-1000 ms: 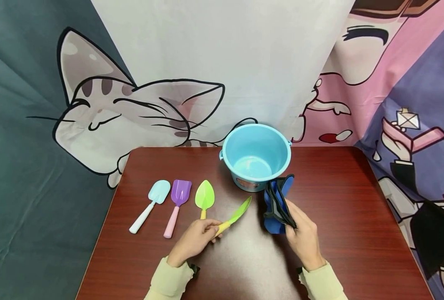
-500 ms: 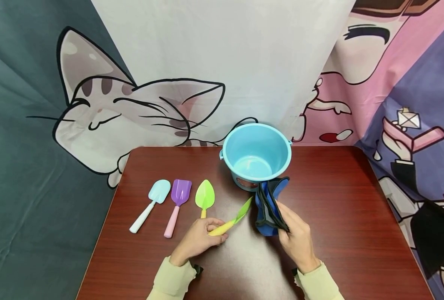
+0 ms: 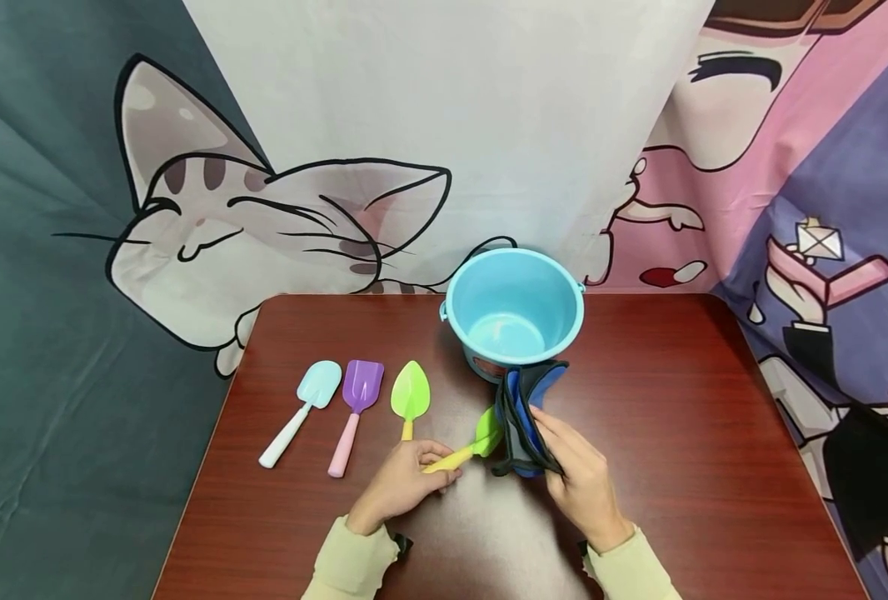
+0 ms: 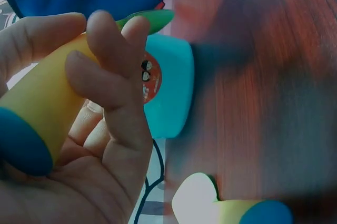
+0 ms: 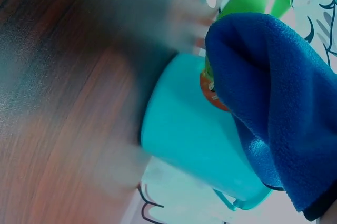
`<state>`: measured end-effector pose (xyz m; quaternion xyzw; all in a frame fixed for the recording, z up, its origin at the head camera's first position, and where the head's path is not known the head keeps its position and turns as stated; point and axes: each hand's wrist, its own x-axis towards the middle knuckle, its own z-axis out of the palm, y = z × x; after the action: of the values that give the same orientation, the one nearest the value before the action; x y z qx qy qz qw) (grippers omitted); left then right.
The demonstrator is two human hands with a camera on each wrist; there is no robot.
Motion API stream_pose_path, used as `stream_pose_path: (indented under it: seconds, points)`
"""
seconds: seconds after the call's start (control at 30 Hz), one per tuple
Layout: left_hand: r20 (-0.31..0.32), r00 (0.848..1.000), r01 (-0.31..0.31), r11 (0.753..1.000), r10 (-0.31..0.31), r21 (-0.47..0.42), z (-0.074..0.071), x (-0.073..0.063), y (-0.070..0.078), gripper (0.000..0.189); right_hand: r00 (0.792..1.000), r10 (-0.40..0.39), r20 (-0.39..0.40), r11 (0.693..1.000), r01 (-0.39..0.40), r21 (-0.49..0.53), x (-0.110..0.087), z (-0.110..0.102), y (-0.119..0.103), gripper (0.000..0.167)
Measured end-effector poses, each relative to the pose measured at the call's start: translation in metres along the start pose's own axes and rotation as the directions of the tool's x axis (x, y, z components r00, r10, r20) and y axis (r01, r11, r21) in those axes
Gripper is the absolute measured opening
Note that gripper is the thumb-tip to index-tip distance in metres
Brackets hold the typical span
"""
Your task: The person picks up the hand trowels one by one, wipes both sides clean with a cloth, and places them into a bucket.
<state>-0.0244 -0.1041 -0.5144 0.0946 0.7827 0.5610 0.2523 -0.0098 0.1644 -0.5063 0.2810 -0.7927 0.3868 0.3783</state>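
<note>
My left hand (image 3: 402, 483) grips the yellow handle of a toy trowel (image 3: 451, 458) with a green blade, its fingers curled round the handle in the left wrist view. In my right hand (image 3: 582, 479) I hold a folded blue cloth (image 3: 522, 417) with dark edging, which looks plush in the right wrist view. The cloth is up against the trowel's green blade and hides part of it. Just behind both stands a light blue bucket (image 3: 514, 304), with nothing inside that I can see.
Left of my hands lie a green trowel (image 3: 410, 392) with a yellow handle, a purple shovel (image 3: 361, 386) with a pink handle and a pale blue shovel (image 3: 319, 383) with a white handle. A printed curtain (image 3: 451, 125) hangs behind the table (image 3: 714, 467).
My right hand has brought the cloth leftward to the trowel blade. The left hand has shifted slightly right, and the trowel has turned so its blade shows wider. Bucket and other tools are unmoved.
</note>
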Motion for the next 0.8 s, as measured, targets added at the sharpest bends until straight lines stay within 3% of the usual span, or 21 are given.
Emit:
stream_pose_path:
  seconds: [0.17,0.27,0.37,0.53,0.63,0.8]
  points:
    - [-0.008,1.000,-0.003,0.998,0.003,-0.060,0.006,0.001,-0.001,0.021,0.996,-0.008,0.091,1.000,0.006,0.018,0.001,0.003,-0.006,0.034]
    - [-0.026,1.000,-0.007,0.999,0.006,-0.050,0.007,0.002,0.000,0.020,0.981,0.002,0.195,1.000,-0.007,0.028,0.001,0.003,-0.009,0.049]
    - [-0.038,0.999,-0.006,0.999,0.005,-0.032,0.008,0.002,0.000,0.023,0.942,0.013,0.335,0.999,-0.025,0.031,0.001,0.003,-0.011,0.067]
    - [-0.032,0.999,-0.002,0.998,0.000,-0.064,0.008,0.003,-0.003,0.037,0.847,-0.006,0.532,0.999,-0.017,0.038,0.000,0.005,-0.012,0.079]
    - [-0.038,0.999,-0.008,0.999,0.007,-0.038,0.007,0.003,-0.004,0.040,0.811,-0.028,0.585,0.999,-0.004,0.053,-0.001,0.008,-0.012,0.083]
    - [-0.080,0.996,-0.025,0.995,0.032,0.094,0.006,0.003,-0.002,0.035,0.775,-0.028,0.632,0.999,-0.002,0.048,-0.003,0.011,-0.012,0.086]
